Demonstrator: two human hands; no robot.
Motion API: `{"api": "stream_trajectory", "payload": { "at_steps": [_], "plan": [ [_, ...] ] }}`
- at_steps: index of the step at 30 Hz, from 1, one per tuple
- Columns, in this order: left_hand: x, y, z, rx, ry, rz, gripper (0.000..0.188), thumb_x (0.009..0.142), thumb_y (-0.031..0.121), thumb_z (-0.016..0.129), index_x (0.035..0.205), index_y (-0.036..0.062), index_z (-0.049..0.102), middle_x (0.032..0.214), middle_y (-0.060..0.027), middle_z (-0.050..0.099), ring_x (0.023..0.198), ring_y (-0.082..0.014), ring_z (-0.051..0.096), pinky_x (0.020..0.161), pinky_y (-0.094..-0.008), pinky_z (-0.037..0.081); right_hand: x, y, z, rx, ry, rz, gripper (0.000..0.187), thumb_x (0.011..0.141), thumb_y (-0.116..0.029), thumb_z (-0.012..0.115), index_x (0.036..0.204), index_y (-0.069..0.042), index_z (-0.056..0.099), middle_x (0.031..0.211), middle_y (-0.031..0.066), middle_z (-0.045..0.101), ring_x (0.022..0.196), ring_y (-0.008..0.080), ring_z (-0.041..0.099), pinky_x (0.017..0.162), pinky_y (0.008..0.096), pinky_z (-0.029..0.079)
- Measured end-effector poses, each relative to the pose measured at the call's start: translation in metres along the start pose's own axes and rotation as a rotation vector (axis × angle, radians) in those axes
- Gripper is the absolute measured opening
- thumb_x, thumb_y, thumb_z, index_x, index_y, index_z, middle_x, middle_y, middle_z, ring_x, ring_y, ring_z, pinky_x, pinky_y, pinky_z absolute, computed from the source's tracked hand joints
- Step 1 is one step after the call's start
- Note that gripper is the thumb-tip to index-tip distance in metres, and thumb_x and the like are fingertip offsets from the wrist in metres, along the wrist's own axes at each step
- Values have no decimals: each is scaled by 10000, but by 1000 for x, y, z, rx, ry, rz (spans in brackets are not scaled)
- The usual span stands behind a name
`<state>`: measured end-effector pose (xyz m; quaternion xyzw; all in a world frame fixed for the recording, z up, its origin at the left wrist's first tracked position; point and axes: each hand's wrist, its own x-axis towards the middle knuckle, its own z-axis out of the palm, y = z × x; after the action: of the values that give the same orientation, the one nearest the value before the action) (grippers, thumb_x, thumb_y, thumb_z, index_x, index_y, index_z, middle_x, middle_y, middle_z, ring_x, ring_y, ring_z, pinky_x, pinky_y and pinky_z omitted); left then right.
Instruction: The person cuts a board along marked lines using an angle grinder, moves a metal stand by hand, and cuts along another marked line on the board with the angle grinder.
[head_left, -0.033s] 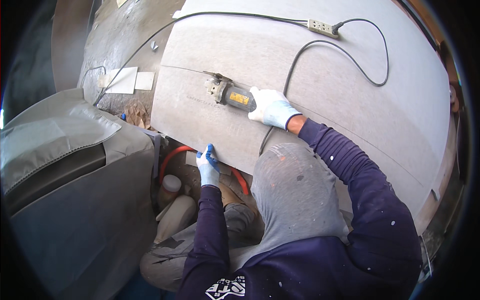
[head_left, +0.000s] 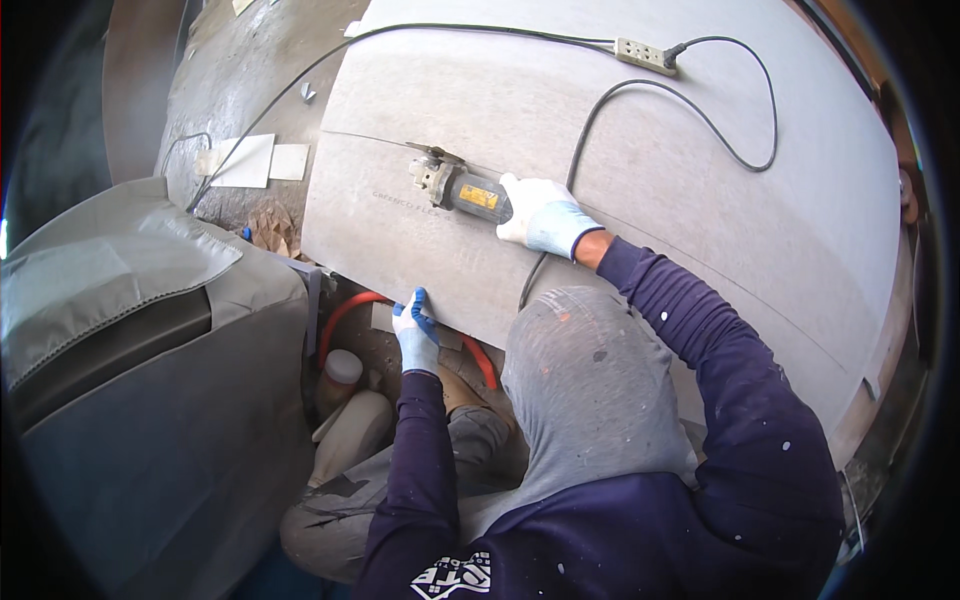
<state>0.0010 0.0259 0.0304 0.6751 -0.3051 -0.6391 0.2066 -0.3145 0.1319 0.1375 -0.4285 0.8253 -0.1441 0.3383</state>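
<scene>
**Grinder on the cut line, slab edge pinned**

Right hand (head_left: 540, 213), in a white glove, wrapped shut round the body of the angle grinder (head_left: 462, 190). Grinder lying on the big grey slab (head_left: 700, 180), long axis running from the hand up and to the left, head at the far end, resting on a thin line that crosses the slab. Disc itself hard to make out, probably edge-on to the camera. Cord (head_left: 690, 105) looping away behind the right wrist to a power strip (head_left: 645, 54) near the far edge of the slab.

Left hand (head_left: 415, 335), in a blue-palmed glove, closed over the near edge of the slab, thumb on top, fingers seemingly curled beneath. Well apart from the grinder head, below and slightly left of it; right hand far the nearer to the tool.

Beneath the slab edge: a red hose (head_left: 350, 310) and a capped bottle (head_left: 338, 375). At the left, a bulky shape under a grey cover (head_left: 130, 330). Beyond it, pale tile pieces (head_left: 245, 160) on the ground. Nothing lying on the slab ahead of the grinder head along the line.
</scene>
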Motion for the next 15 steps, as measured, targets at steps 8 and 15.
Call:
{"api": "stream_trajectory", "payload": {
  "at_steps": [8, 15],
  "plan": [
    [3, -5, -7, 18, 3, 17, 258, 927, 132, 800, 1048, 134, 572, 742, 49, 489, 530, -82, 410, 462, -283, 320, -15, 5, -5, -1, -3, -14, 651, 827, -372, 722, 1323, 22, 574, 1083, 273, 723, 1038, 428, 701, 911, 477, 555],
    [4, -6, -10, 61, 24, 1, 266, 925, 159, 803, 1060, 132, 575, 786, 30, 521, 542, -91, 430, 463, -283, 353, -20, 11, -7, -8, -24, -12, 694, 834, -373, 719, 1369, 42, 568, 1093, 274, 726, 1053, 416, 704, 925, 463, 557]
  ]
}}
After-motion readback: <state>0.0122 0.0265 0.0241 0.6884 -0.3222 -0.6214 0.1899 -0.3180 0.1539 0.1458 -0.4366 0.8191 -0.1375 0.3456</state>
